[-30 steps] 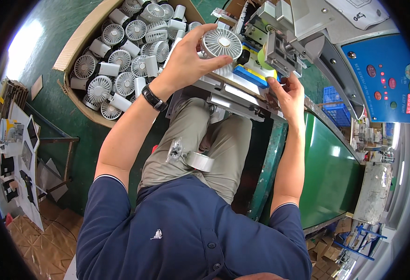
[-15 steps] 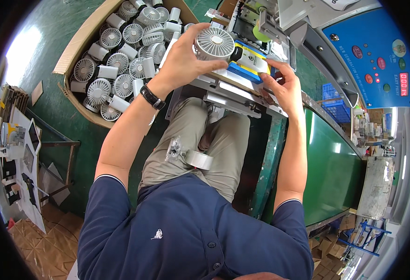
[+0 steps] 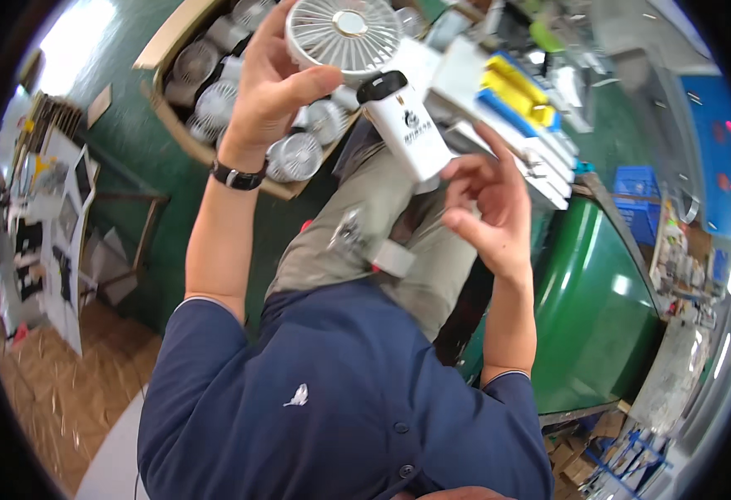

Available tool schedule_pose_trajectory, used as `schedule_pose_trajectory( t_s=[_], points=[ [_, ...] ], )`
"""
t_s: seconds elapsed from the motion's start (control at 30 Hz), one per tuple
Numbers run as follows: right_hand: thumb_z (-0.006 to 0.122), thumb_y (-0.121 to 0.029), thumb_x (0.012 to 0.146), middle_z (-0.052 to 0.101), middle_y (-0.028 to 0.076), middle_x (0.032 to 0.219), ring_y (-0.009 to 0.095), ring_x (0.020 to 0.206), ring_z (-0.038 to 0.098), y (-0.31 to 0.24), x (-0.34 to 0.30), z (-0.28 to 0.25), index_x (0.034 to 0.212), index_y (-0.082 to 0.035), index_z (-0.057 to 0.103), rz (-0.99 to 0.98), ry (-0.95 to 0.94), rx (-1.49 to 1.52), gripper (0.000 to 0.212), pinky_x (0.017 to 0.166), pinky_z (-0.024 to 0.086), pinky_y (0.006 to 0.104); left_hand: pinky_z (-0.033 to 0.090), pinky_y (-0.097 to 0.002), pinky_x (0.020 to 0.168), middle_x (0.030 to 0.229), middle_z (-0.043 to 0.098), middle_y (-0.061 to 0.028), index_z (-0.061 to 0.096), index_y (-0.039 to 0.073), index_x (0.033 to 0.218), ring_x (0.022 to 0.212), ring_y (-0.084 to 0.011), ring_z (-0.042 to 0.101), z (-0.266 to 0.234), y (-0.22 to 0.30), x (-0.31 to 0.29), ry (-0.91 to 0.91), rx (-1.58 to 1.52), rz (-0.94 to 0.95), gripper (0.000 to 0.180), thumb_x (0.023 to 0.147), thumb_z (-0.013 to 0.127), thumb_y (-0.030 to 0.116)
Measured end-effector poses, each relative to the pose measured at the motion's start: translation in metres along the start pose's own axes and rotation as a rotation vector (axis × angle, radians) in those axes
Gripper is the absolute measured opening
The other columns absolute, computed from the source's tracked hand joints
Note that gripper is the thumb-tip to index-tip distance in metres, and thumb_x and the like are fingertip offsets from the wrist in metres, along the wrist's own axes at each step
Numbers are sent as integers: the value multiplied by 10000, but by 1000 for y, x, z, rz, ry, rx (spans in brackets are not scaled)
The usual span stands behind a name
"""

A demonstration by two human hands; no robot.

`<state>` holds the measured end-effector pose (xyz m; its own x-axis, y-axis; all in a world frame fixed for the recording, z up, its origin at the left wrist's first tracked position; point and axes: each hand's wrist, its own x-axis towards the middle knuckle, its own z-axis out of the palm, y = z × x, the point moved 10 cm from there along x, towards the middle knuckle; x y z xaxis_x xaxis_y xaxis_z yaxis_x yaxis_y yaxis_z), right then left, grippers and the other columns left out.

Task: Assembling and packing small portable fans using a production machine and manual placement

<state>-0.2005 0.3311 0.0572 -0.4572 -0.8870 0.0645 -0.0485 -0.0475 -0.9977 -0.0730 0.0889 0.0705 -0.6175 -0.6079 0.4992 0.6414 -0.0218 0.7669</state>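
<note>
My left hand (image 3: 267, 100) grips a white handheld fan (image 3: 410, 137) by its round grille head, thumb along the lower edge and the other fingers partly hidden behind it. The fan's handle, with a black neck and a dark printed mark, points down and to the right. Just off the handle's lower end is my right hand (image 3: 496, 208), its index finger stretched out and thumb apart, with nothing seen in it. Beyond that hand, a yellow and blue holder (image 3: 515, 93) on the machine has no fan lying in it.
A cardboard box (image 3: 171, 125) of several similar fans stands at the far left. The blue machine panel (image 3: 717, 158) is at the far right, above a green surface (image 3: 586, 308). A tape roll (image 3: 392, 258) and a clear plastic piece (image 3: 349, 231) rest on my lap.
The fan has come out of the yellow and blue holder, toward me and left, in my left hand. My right hand has drawn back from the holder. The whole view has shifted and blurred.
</note>
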Motion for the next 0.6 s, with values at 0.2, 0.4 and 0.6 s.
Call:
schedule_pose_trajectory(
  t_s=[0.2,0.4,0.6],
  points=[
    [817,4,892,669,113,1278,148,998,637,88,-52,129,1594,-34,407,486,-257,360,814,875,495,274,523,-434,1136,1547,554,-218,346,32,1644,1355,-339,611,-45,-52,-116,117,-281,-351,894,837,727,90],
    [756,34,943,690,95,1075,130,820,613,106,-63,163,1519,-13,473,546,-227,353,644,715,517,233,546,-404,1091,1561,526,-229,242,65,1700,1317,-345,625,-53,-83,-152,318,-698,-500,1028,769,670,-25],
    [761,9,958,681,85,1052,123,831,612,110,-52,168,1515,-20,480,536,-245,355,624,712,528,233,547,-402,1091,1572,511,-242,229,67,1708,1328,-349,617,-56,-79,-144,306,-691,-538,1043,751,629,-40]
  ],
)
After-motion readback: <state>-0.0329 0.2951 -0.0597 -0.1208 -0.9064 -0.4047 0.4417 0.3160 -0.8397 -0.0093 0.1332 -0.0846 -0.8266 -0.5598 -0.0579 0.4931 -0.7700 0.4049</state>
